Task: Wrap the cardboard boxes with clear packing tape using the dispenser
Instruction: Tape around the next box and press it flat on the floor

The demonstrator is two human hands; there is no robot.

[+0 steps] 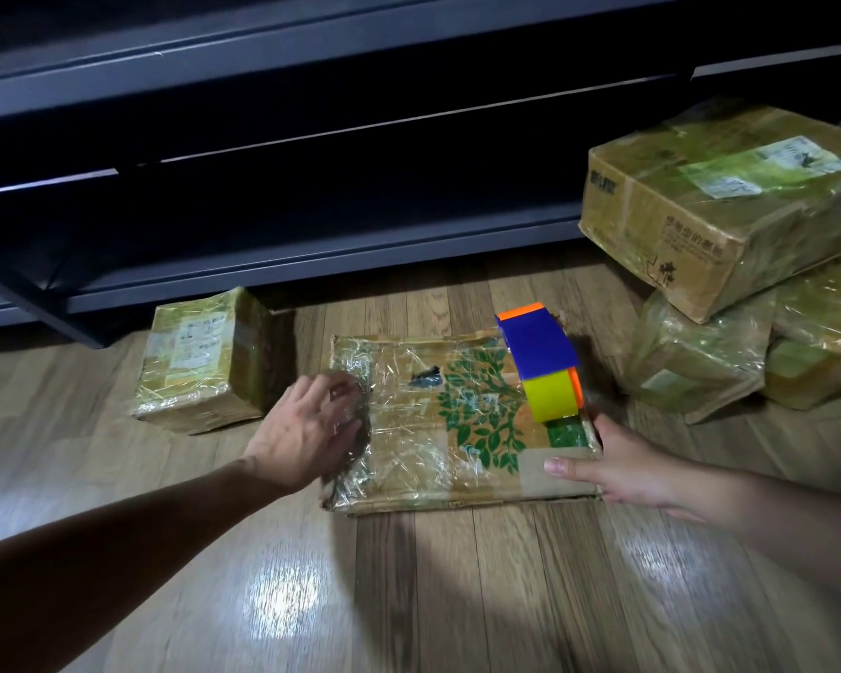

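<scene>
Your left hand (307, 432) lies flat on the box (530, 473); your right hand (625, 471) grips its lower-right corner. Smooth the tape (409, 459) outward firmly.

Floor (457, 599): glossy wood-look planks with bright light patches toward the front. Lying directly on it: one flat box (481, 415) at centre, covered in crinkled clear tape over a green leaf print; one small box (200, 361) to its left, apart from it, near the dark shelf frame (312, 264) standing along the back. At right, near the flat box: a pile (700, 361) of taped boxes.
</scene>
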